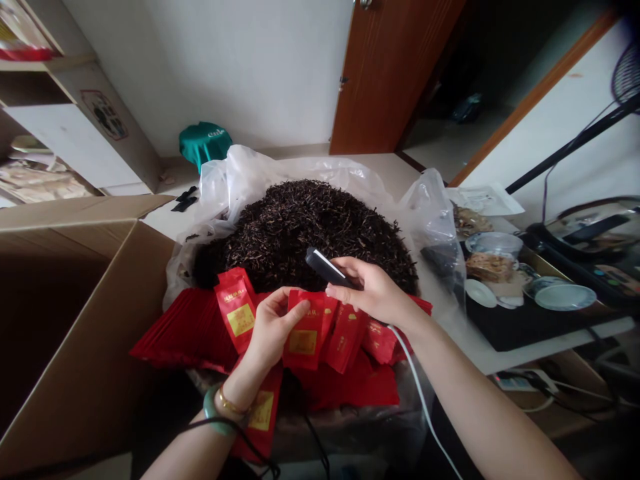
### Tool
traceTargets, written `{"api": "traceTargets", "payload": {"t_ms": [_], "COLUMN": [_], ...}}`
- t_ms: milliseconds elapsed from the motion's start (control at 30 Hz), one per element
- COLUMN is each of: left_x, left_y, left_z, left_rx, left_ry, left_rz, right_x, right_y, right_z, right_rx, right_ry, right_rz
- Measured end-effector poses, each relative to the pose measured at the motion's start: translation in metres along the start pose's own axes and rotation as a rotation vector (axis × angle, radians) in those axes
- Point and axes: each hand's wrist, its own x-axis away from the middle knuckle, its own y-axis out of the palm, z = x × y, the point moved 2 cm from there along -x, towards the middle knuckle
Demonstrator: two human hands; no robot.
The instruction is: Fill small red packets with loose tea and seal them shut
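Wall (280, 73), twelve o'clock; left fingers (299, 313) pinch red packet (304, 343), right fingers (346, 294) clasp black device (324, 268); apparently packet-handling; next likely needs steadiness.

- Clear plastic sheeting (255, 160): a broad heap of dark dried tea leaves (320, 227) lies on it, red packets (180, 327) crowding the near edge.
- White side table (575, 343): a black mat (503, 333) lies on it, bearing an oval dish (565, 297) and a white saucer (480, 293).
- Pale floor (164, 219): a teal cloth-covered object (203, 145) stands there; black items (185, 199), seemingly sandals, lie near it.
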Motion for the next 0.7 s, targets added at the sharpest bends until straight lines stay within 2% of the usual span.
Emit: {"api": "traceTargets", "payload": {"t_ms": [133,300,567,700], "left_x": [0.0,-0.001,0.0,-0.003], "left_y": [0.0,-0.004,-0.004,-0.007], "left_z": [-0.001,-0.005,-0.006,0.0], "left_rx": [-0.027,-0.103,-0.132,-0.187], "left_ry": [0.032,0.094,0.032,0.012], "left_rz": [0.036,0.075,0.04,-0.017], "right_x": [-0.003,-0.002,-0.002,-0.004], "right_y": [0.017,0.031,0.026,0.02], "right_z": [0.005,0.007,0.004,0.007], "right_rx": [-0.125,-0.096,-0.031,-0.011], "right_ry": [0.03,0.007,-0.053,0.0], "right_rz": [0.01,0.046,0.061,0.068]}}
